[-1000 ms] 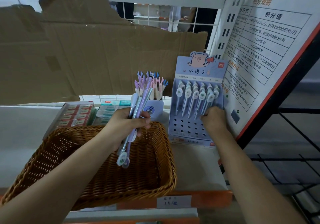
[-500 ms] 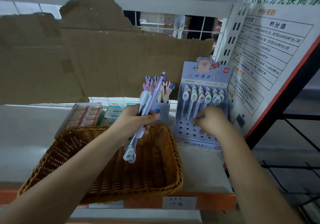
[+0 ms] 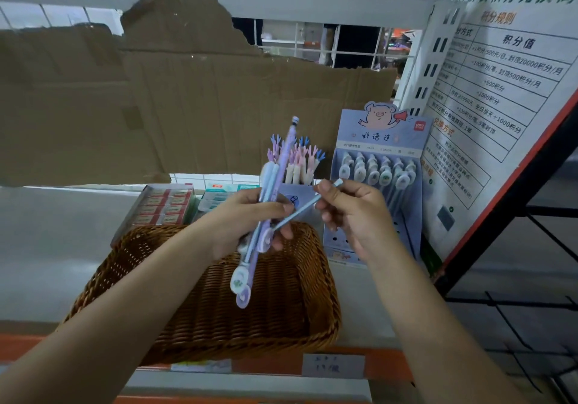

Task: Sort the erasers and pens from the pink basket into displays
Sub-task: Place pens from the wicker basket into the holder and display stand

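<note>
Left hand (image 3: 247,225) grips pens (image 3: 284,156), steep; right hand (image 3: 353,213) pinches pen (image 3: 301,209), slanted.

Reference: basket (image 3: 325,281) on your shelf (image 3: 47,247). Behind it, left: eraser boxes (image 3: 162,205). Behind, centre: pen cup (image 3: 298,195). Behind, right: pen display (image 3: 380,141). Farther behind: cardboard (image 3: 187,106). Far right: sign board (image 3: 500,106). Above it: your left hand (image 3: 247,220) with pen bundle (image 3: 271,185), your right hand (image 3: 355,214) with single pen (image 3: 308,205).

the lower part of the pen display (image 3: 380,141) is hidden behind the right hand (image 3: 353,213). the middle of the bunch of pens (image 3: 286,153) is covered by the left hand (image 3: 247,220). the sign (image 3: 506,69) is cut off by the top and right edges. the writing on the price tag (image 3: 333,366) is too blurred to be read.
</note>
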